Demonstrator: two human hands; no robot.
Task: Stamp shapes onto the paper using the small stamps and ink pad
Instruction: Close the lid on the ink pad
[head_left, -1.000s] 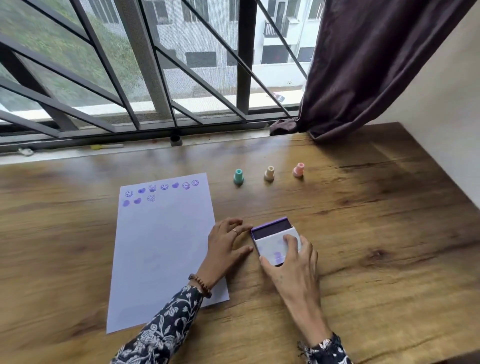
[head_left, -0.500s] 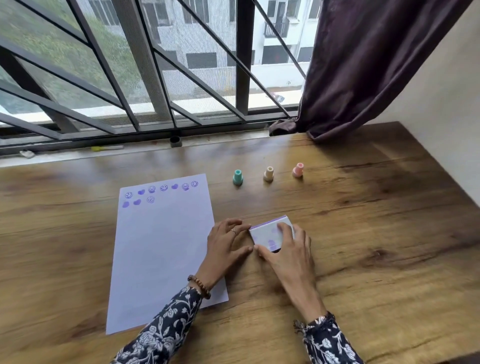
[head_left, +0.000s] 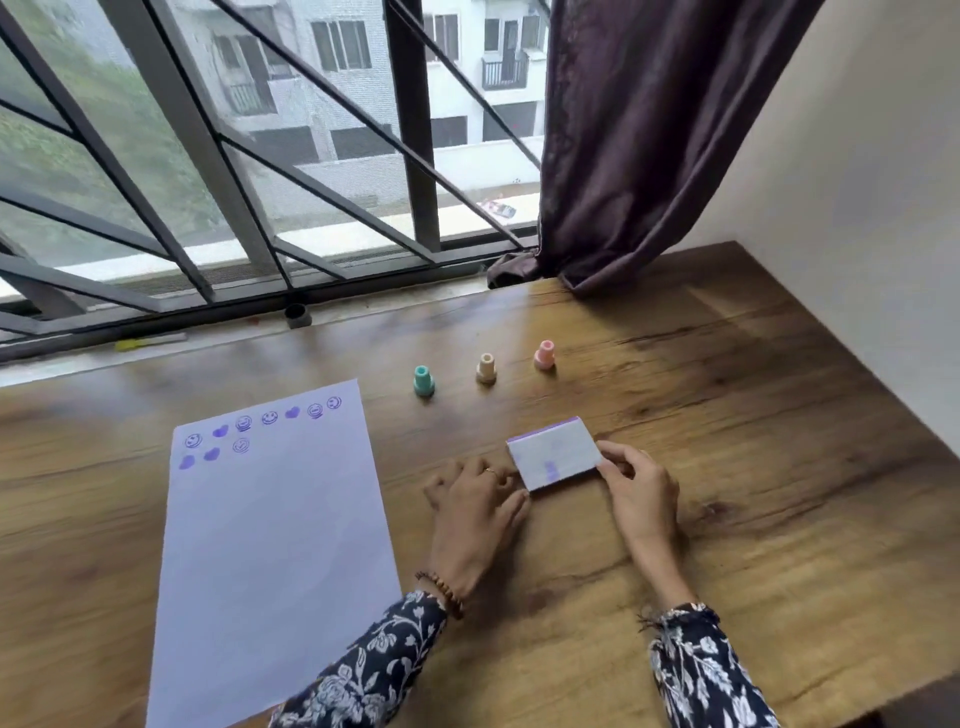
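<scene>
Small white ink pad with purple rim (head_left: 554, 460) lies lid-shut on the wooden table (head_left: 753, 415), 3 o'clock of the white paper sheet (head_left: 270, 525); right hand (head_left: 636, 488) pinches its right edge; left hand (head_left: 475, 512) rests loosely open, holding nothing, fingertips beside its left corner; teal, beige and pink stamps (head_left: 485, 368) untouched at 12; stamping looks paused; next: reopen lid, pick a stamp.

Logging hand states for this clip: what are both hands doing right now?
Left hand: open, empty, resting on the table beside the ink pad.
Right hand: fingers closed on the ink pad's right edge.

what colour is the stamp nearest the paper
Teal green, seen in the head view.
</scene>
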